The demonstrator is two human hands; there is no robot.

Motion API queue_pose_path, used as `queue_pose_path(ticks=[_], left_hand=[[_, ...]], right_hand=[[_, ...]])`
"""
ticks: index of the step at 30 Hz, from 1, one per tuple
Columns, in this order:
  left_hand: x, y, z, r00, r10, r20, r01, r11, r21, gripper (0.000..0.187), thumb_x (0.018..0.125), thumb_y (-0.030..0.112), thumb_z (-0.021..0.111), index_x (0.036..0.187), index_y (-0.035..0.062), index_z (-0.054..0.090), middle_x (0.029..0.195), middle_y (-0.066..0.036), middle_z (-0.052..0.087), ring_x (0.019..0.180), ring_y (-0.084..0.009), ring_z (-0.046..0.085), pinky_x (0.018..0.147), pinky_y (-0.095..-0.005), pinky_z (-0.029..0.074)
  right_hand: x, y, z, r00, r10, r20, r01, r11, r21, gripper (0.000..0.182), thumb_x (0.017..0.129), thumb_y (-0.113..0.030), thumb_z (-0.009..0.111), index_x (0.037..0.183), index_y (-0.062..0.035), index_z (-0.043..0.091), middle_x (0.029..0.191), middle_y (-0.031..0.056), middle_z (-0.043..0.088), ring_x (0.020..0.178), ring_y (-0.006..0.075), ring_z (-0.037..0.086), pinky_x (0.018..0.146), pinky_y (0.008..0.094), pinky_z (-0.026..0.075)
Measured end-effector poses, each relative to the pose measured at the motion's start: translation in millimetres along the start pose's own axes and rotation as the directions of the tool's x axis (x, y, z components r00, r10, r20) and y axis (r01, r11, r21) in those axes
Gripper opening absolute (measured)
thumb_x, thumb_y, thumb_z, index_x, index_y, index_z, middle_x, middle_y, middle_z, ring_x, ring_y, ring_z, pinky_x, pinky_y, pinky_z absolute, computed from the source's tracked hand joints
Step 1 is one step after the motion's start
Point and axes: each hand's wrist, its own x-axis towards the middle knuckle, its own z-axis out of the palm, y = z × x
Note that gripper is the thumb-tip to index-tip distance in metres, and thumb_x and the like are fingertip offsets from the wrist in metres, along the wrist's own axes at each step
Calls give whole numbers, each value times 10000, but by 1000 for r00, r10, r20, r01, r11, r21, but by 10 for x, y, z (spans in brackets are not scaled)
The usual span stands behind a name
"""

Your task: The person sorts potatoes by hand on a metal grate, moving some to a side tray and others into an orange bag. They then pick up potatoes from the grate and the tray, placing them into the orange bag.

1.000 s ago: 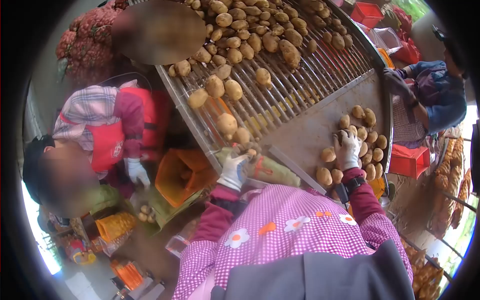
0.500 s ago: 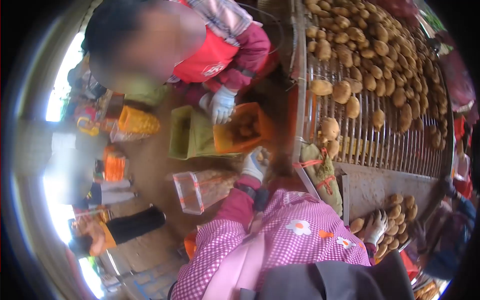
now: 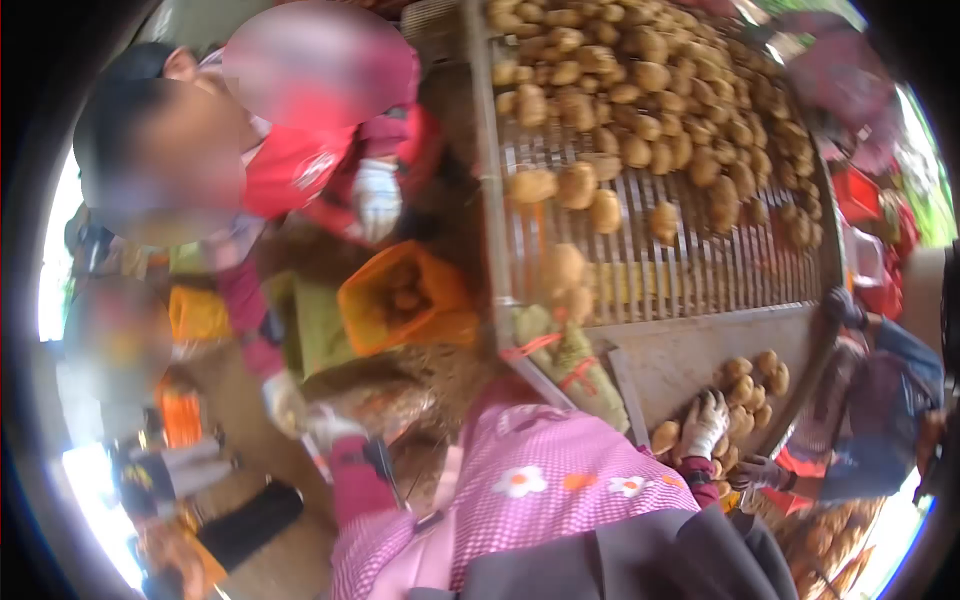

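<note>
My left hand [image 3: 332,426], in a pale glove, reaches to the left beside a co-worker's gloved hand [image 3: 285,402]. Motion blur smears its fingers, so I cannot make out a grip. Just below both hands shows part of a clear plastic container with a red-and-white edge, mostly hidden. On the right, my gloved right hand [image 3: 705,425] lies over potatoes [image 3: 738,390] with its fingers apart. These potatoes are heaped on a metal tray [image 3: 680,355] at the near end of the slatted rack.
Many potatoes [image 3: 650,80] cover the slatted rack [image 3: 700,265]. A tied green sack [image 3: 575,365] hangs at its corner. An orange basket [image 3: 375,330] holding potatoes stands beside a green one [image 3: 315,325]. Co-workers are at left and right, one gloved hand [image 3: 765,472] close to the tray.
My left hand has swung left, away from the orange basket. The co-worker opposite has reached one hand down beside it. My right hand stays on the potatoes; the whole view has shifted.
</note>
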Motion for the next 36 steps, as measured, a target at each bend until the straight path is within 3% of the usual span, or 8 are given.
queue_pose_path(ticks=[7,10,14,19,21,23,29,36], left_hand=[[-552,245,524,967,-59,246,-15,957,289,478,1025,286,629,1490,179,603,1562,-12,555,1405,-287,543,1116,-585,441],[-425,136,-7,951,-1,310,155,867,-474,387,1078,327,495,1431,187,569,1400,-7,592,1263,-240,561,1032,-530,431],[-926,839,-1153,961,206,-187,135,-932,-335,265,1061,385,510,1037,142,611,891,-34,611,773,-199,565,660,-329,476],[-1851,2006,-3131,435,62,-898,-712,-587,-385,462,949,281,761,1326,53,622,1283,-140,675,1196,-307,648,1014,-393,507],[-2015,2271,-3929,-19,34,-999,-985,168,24,628,928,383,775,1421,50,572,1388,-198,642,1289,-403,596,1127,-434,437],[-2147,2651,-4458,136,-8,-991,-863,491,-122,788,885,560,751,1471,77,541,1448,-229,605,1329,-422,568,1164,-507,374],[-2674,3186,-5014,463,70,-884,-696,647,-313,896,821,738,681,1427,88,569,1390,-188,660,1303,-343,611,1117,-560,357],[-2923,3598,-4535,-354,509,-785,-883,96,460,655,808,460,800,1311,76,633,1267,-229,661,1154,-430,633,1071,-525,452]], right_hand=[[-7,-72,-55,999,17,-36,-16,999,31,339,936,-204,655,1260,-109,679,1362,146,630,1257,362,577,1101,509,404],[35,-50,-106,999,26,-19,-27,998,-48,343,926,-200,662,1256,-108,678,1341,142,638,1247,353,581,1093,509,411],[77,-137,-191,997,54,-51,-55,999,-3,330,913,-202,674,1226,-97,687,1324,142,644,1236,353,588,1079,513,416],[120,-163,-221,994,93,-62,-89,995,51,325,903,-197,685,1211,-92,687,1331,138,637,1231,352,591,1070,499,410],[145,-161,-246,993,94,-69,-89,993,72,327,898,-186,687,1209,-84,683,1325,144,638,1230,357,590,1068,498,412],[143,-172,-254,992,94,-82,-87,992,90,327,894,-160,685,1208,-69,676,1310,158,643,1229,368,585,1067,501,420],[176,-78,-162,992,120,-50,-117,992,51,378,855,-208,731,1207,-83,673,1306,150,629,1229,370,579,1052,518,420],[260,-58,-119,990,123,-66,-120,991,61,380,819,-205,759,1168,-83,671,1278,144,628,1203,364,583,1013,518,429]])
